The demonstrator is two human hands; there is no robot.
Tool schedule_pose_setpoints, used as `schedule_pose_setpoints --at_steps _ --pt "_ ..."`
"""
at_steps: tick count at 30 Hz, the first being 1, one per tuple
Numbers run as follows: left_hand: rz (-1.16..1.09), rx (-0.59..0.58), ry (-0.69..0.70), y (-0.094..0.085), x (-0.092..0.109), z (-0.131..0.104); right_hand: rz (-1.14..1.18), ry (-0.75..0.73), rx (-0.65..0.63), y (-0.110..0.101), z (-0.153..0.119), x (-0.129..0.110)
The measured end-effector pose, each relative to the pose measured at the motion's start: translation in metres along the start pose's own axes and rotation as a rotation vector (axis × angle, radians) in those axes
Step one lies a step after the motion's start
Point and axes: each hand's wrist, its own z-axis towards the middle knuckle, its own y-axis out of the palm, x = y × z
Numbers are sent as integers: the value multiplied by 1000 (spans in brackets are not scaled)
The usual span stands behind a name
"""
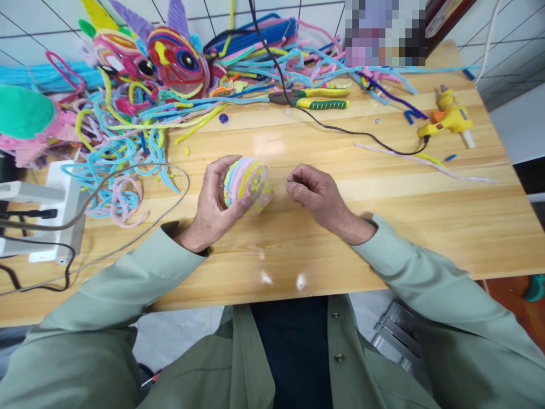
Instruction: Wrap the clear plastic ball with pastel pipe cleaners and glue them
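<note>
**Pipe-cleaner ball held at the centre of the frame**

The left hand (213, 204) is cupping a small ball of coiled pastel pipe cleaners (249, 184) just above the wooden table (426, 216), fingers wrapping its left side and thumb pressing from below. The right hand (317, 196) is hovering just beside the ball, fingers curling loosely inward and holding nothing that can be made out. The ball is probably light, soft on its fuzzy surface and easily dented, so gripping around its broad sides is likely safest. Loose pipe cleaners (128, 147) are sprawling across the upper left; pliers (315, 99) and a glue gun (447, 119) are lying toward the upper right
</note>
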Motion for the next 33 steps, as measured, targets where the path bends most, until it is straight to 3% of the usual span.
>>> schedule_pose_setpoints --at_steps 6,18,25,33 --pt "5 20 -54 1 3 2 -1 -14 -11 -1 -2 -6" --pt "45 -36 -41 -4 -6 1 -35 -38 -44 2 -4 -7" --pt "-37 25 -4 0 -4 1 -21 -23 -94 2 -3 -5" --pt "-62 -2 -31 -2 -5 1 -24 -17 -74 1 -3 -4"
